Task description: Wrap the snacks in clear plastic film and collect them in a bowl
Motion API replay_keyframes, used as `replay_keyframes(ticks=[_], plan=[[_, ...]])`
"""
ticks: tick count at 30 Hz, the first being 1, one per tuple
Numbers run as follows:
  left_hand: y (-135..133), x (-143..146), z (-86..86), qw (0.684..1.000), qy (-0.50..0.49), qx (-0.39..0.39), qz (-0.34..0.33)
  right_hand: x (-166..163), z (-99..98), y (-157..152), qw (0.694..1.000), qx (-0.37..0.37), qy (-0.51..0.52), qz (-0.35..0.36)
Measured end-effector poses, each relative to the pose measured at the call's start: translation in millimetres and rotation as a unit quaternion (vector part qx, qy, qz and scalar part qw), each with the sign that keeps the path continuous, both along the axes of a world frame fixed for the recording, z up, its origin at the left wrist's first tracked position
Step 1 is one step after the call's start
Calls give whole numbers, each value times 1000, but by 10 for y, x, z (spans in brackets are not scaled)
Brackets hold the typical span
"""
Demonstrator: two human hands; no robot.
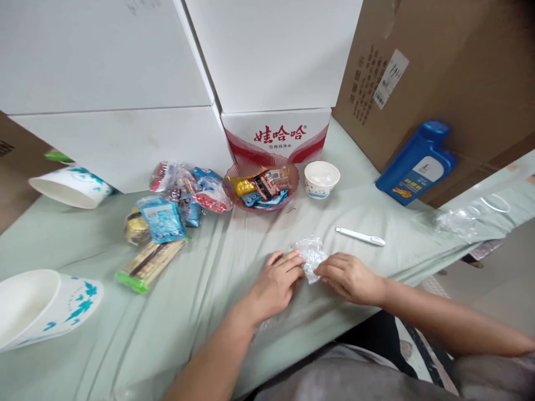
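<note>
A small crumpled clear plastic wrapper [310,253] lies on the pale green tablecloth [217,312] near the front edge. My left hand [273,284] rests on the cloth with its fingertips pressed on the wrapper's left side. My right hand [349,277] pinches the wrapper's lower right edge with closed fingers. A white pen [360,236] lies just beyond my right hand.
A pink glass dish [288,192] holds snack packets; a small white paper bowl [321,179] stands beside it. Loose snack packets [167,223] lie left. Paper bowls [42,309] [69,186] lie tipped at far left. A blue bottle [418,164] leans on cardboard boxes; white cartons stand behind.
</note>
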State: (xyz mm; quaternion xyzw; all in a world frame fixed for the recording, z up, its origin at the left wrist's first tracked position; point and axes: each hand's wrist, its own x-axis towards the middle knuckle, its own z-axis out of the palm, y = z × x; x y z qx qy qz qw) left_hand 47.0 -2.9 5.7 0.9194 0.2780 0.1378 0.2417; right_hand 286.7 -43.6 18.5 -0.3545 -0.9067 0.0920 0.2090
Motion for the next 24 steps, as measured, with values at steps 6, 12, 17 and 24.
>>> replay_keyframes(ticks=[6,12,17,24], plan=[[19,-6,-12,1000,-1,-23,2,-129,128,477,987,-72,-45,-134],[12,-19,-13,1000,1,-19,7,-200,-194,700,980,-59,-101,-158],[12,-30,-28,1000,1,-14,4,0,-194,790,970,18,-5,-242],[5,-20,-44,1000,-6,9,6,-123,-121,407,998,11,27,-52]])
